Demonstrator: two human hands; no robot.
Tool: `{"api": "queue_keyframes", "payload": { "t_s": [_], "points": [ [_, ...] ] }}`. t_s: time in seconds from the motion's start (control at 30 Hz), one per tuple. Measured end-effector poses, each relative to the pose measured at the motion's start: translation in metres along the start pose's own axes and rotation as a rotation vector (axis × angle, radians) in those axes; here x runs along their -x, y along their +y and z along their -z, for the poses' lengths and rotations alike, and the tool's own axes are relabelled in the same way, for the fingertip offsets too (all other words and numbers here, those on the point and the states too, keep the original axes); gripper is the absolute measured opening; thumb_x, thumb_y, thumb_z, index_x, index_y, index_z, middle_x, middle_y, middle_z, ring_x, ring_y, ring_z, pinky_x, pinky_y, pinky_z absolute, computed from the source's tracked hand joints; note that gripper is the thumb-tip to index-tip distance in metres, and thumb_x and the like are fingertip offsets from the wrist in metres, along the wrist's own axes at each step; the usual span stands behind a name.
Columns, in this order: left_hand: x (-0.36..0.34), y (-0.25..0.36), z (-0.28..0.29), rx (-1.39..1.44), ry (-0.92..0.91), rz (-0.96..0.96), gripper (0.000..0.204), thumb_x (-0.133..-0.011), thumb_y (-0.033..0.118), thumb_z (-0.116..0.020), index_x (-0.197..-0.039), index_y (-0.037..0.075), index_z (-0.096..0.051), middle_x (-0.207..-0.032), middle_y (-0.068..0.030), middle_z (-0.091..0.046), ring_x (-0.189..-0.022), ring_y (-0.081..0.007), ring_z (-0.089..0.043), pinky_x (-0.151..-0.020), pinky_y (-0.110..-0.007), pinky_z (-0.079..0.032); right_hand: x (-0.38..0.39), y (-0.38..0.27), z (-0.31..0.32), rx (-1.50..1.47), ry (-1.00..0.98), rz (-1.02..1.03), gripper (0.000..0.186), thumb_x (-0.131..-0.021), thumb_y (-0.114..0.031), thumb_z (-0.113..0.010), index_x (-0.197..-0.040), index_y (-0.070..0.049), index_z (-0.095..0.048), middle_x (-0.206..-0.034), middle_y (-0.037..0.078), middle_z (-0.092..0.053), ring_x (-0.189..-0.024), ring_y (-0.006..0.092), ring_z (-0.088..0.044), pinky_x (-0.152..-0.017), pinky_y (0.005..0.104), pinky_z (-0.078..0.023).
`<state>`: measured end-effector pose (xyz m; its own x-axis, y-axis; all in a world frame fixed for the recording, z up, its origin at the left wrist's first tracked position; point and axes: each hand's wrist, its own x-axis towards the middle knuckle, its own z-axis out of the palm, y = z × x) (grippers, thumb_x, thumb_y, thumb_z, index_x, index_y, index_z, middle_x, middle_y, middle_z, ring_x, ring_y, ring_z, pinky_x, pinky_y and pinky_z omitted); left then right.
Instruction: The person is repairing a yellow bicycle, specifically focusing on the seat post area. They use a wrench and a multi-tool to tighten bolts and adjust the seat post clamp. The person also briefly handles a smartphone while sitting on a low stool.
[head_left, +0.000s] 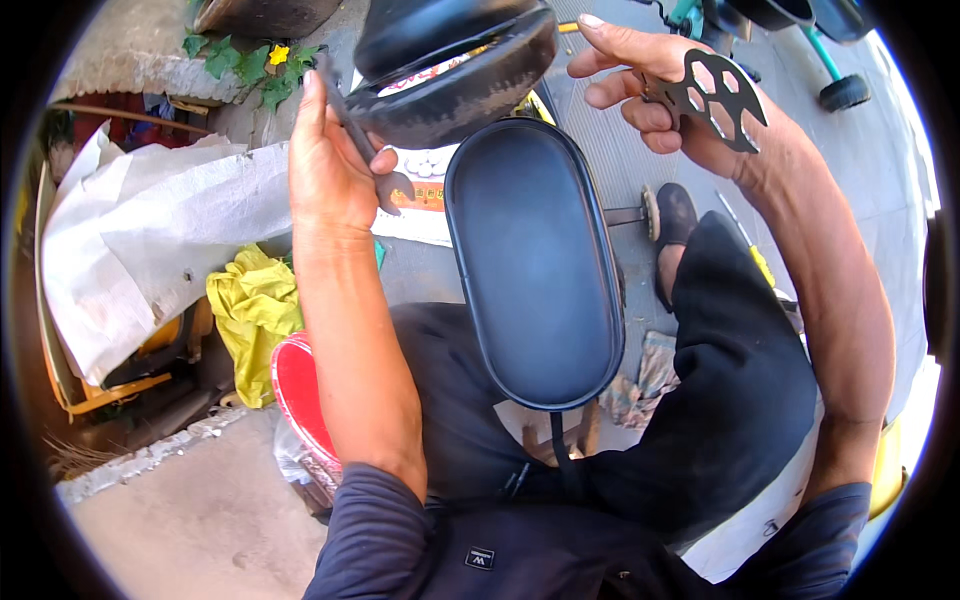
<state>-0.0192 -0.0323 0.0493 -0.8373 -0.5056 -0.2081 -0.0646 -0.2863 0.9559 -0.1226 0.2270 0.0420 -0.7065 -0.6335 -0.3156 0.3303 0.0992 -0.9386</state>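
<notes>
Raised at the left, my left hand (335, 165) is closed on a dark metal open-end wrench (392, 190), whose forked jaw sticks out below the fingers. At the upper right, the curled fingers of my right hand (655, 85) hold a flat black multi-hole wrench (738, 108) with hexagonal cutouts; its far end is hidden by the hand. Between my forearms stands a black oblong pad with a raised rim (540, 265), touched by neither hand. Beyond it is a scuffed black saddle (455, 85), close to the wrench in my left hand.
A red round stool or tub (300, 385) stands beside my left forearm, near a crumpled yellow cloth (255, 320) and a whitish sheet (170, 230). A screwdriver-like tool with a yellow handle (762, 268) lies right of my knee. A teal frame with black wheels (830, 70) is far right.
</notes>
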Motion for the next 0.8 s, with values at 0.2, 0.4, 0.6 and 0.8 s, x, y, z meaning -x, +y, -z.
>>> {"api": "queue_keyframes", "payload": {
  "t_s": [0.2,0.4,0.6,0.8],
  "points": [
    [-0.012,0.014,-0.025,-0.227,0.104,0.001,0.045,-0.083,0.050,-0.066,-0.084,0.006,-0.059,-0.065,-0.0041,-0.058,-0.043,-0.0082,-0.040,-0.036,-0.024,-0.026,0.032,-0.033,-0.042,-0.085,-0.061,-0.047,0.070,-0.079,-0.060,-0.068,-0.100,0.007,-0.056,-0.085,0.019,-0.061,-0.049,0.0030,-0.029,-0.042,0.0195,-0.021],
    [-0.086,0.027,-0.033,-0.520,0.213,-0.227,0.036,-0.084,0.036,-0.068,-0.083,0.001,-0.064,-0.073,-0.0079,-0.064,-0.055,-0.0114,-0.049,-0.051,-0.028,-0.035,0.027,-0.032,-0.079,-0.230,0.103,-0.012,0.065,-0.081,-0.059,-0.066,-0.100,0.003,-0.060,-0.085,0.014,-0.062,-0.051,0.0060,-0.037,-0.042,0.0234,-0.028],
    [-0.170,0.050,-0.081,-0.763,0.234,-0.359,0.040,-0.085,0.038,-0.063,-0.093,-0.001,-0.068,-0.085,-0.0156,-0.068,-0.076,-0.0256,-0.064,-0.068,-0.040,-0.048,0.018,-0.032,-0.076,-0.284,0.140,-0.091,0.040,-0.081,-0.037,-0.064,-0.083,0.003,-0.062,-0.066,0.006,-0.058,-0.046,0.0114,-0.048,-0.040,0.0282,-0.035],
    [-0.159,0.062,-0.097,-0.771,-0.203,-0.314,0.028,-0.080,0.025,-0.067,-0.080,-0.003,-0.069,-0.071,-0.0114,-0.066,-0.055,-0.0199,-0.060,-0.053,-0.034,-0.047,0.015,-0.032,-0.076,-0.337,0.122,-0.094,0.034,-0.081,-0.033,-0.062,-0.078,0.001,-0.061,-0.066,0.005,-0.058,-0.044,0.0101,-0.043,-0.040,0.0281,-0.030]
  ]
}}
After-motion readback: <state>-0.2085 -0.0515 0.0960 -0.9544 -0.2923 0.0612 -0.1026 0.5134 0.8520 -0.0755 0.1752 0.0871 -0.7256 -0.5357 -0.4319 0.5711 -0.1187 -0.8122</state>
